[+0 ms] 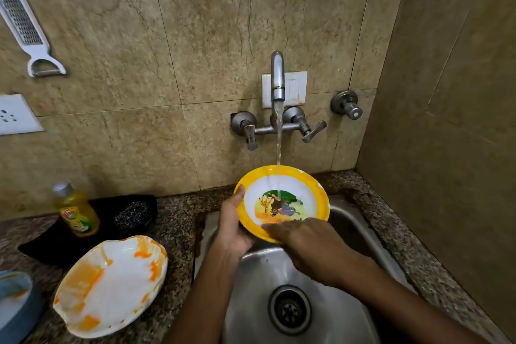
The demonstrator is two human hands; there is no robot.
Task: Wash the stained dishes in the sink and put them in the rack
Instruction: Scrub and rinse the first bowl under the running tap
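A yellow-rimmed bowl [282, 198] with a cartoon animal picture inside is tilted toward me over the steel sink [360, 229]. Water from the wall tap [277, 78] runs into it. My left hand [233, 229] grips the bowl's left rim, thumb over the edge. My right hand [304, 243] lies with its fingers flat on the bowl's lower inside edge, where an orange smear shows. On the counter to the left sits a white plate [111, 285] streaked with orange stains. A blue dish [14, 296] with orange marks shows at the far left edge.
A yellow dish-soap bottle [75, 211] stands at the back left on a black cloth [117, 218], with a dark scrubber [132, 215] beside it. A grater [25, 28] hangs on the wall. The drain [290, 310] lies below my arms. A side wall closes the right.
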